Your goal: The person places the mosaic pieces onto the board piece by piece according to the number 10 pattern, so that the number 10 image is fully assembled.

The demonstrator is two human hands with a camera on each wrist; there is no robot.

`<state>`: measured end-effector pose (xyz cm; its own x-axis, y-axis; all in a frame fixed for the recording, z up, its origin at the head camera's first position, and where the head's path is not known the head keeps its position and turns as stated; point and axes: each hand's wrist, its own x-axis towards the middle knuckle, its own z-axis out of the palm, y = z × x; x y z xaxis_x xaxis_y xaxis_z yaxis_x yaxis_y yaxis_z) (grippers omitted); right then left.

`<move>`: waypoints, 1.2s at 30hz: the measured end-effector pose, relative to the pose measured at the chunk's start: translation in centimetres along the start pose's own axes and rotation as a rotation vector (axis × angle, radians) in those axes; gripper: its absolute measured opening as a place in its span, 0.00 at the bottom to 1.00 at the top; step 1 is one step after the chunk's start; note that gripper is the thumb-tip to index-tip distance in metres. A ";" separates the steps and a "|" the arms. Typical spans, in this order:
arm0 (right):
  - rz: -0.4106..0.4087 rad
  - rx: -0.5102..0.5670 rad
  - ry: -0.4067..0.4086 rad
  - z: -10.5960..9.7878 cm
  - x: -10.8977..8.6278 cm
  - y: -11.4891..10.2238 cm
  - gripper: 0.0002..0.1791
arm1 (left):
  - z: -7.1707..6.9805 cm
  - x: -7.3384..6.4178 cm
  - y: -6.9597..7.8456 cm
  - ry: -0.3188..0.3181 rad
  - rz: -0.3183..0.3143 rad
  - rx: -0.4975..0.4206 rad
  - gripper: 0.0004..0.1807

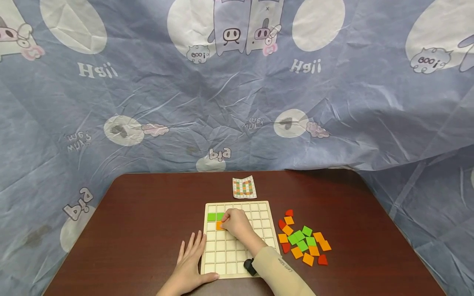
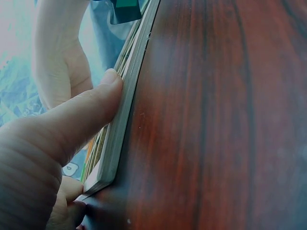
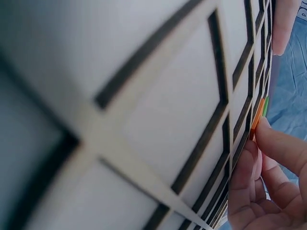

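Note:
A pale wooden grid board [image 1: 231,257] lies on the table. Two green square tiles [image 1: 211,217] sit side by side in its upper left part. Just below the second one, my right hand [image 1: 237,224] pinches an orange square tile [image 1: 219,225] at a cell of the board. In the right wrist view the thumb is against this orange tile [image 3: 257,115], with the other fingers curled beside it. My left hand [image 1: 190,265] lies spread along the board's left side. Its thumb [image 2: 103,93] rests on the near edge of the board.
Right of the board lie scattered loose tiles: several green squares [image 1: 307,231], orange squares [image 1: 308,259] and red rounded pieces [image 1: 322,260]. A small paper pattern card [image 1: 244,188] lies behind the board. A printed cloth [image 1: 229,94] hangs beyond the dark wooden table [image 1: 155,213].

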<state>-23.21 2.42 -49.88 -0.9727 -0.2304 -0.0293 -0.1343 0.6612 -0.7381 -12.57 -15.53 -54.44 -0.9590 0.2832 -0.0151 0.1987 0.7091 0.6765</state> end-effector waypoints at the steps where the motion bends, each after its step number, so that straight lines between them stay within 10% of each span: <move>1: -0.003 0.002 0.001 -0.1 0.0 0.0 0.06 | 0.0 0.0 0.0 0.000 0.001 -0.002 0.66; 17: 0.156 0.255 0.042 -8.0 -0.3 2.1 0.08 | -0.2 0.0 -0.2 -0.010 -0.012 -0.013 0.66; 36: 0.364 0.204 0.165 -17.7 -7.1 13.2 0.22 | 0.0 -0.1 0.1 -0.020 -0.011 -0.019 0.66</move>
<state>-21.44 25.36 -47.48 -0.9690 0.1191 -0.2163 0.2465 0.5200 -0.8179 -12.50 -15.48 -54.41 -0.9567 0.2888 -0.0374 0.1843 0.6998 0.6902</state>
